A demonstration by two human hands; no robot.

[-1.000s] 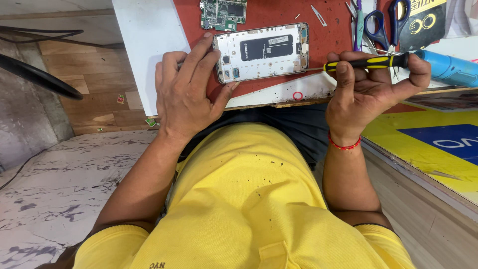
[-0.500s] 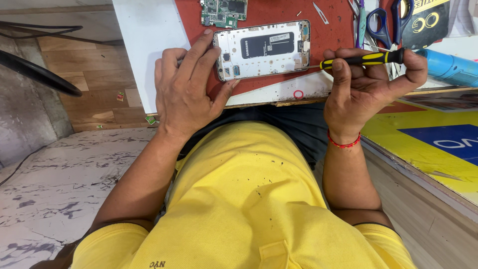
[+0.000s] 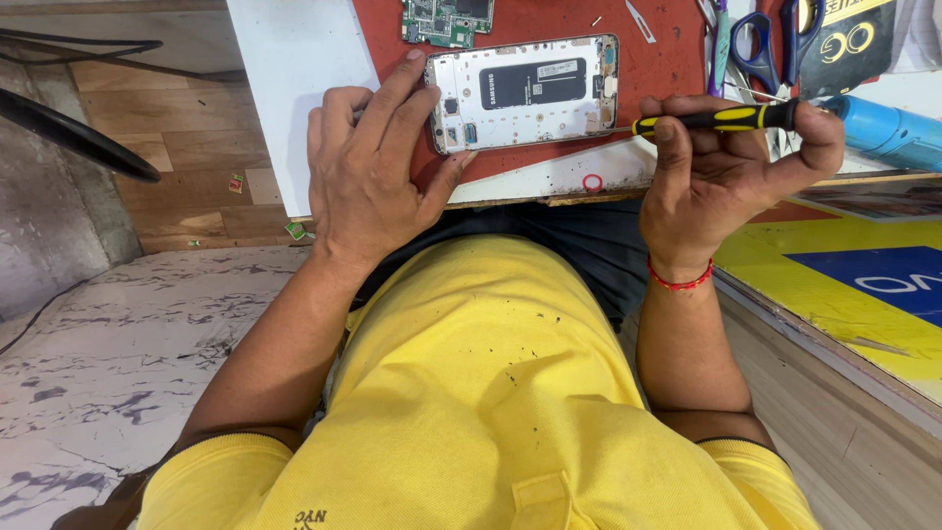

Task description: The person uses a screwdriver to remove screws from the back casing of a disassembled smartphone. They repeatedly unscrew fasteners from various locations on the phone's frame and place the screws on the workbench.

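Red work mat [image 3: 667, 59] on a white bench top [image 3: 294, 98], wooden floor to the left, yellow board to the right below the bench edge.

Opened phone [image 3: 525, 93]: lies flat on the mat with its back cover off and inner plate up, close to the near edge of the bench. Long axis from left to right, almost parallel to this edge.

Left hand [image 3: 368, 167]: sits at the left short end of the phone. Index finger on the far corner, thumb against the near corner, so pinches this end between them and presses it down. Other fingers curled on the bench, not on the phone.

Right hand [image 3: 721, 172]: closed around a black and yellow screwdriver [image 3: 721, 118], thumb and first fingers on the handle, handle end against the forefinger on the right side. Keeps the tool nearly level, along the same left-to-right line as the phone. Thin shaft toward the left, tip at the right short end of the phone, near its lower corner; touching or just above, cannot tell.

So: phone directly left of the tool, between the two hands, one hand at each short end. Right hand the nearer one to the right end, left hand well apart from the tip.

Behind the phone: green circuit board [image 3: 446, 18], touching nothing. Far right: blue-handled scissors [image 3: 775, 39] and a blue cylinder [image 3: 888, 128], just beside the right hand.
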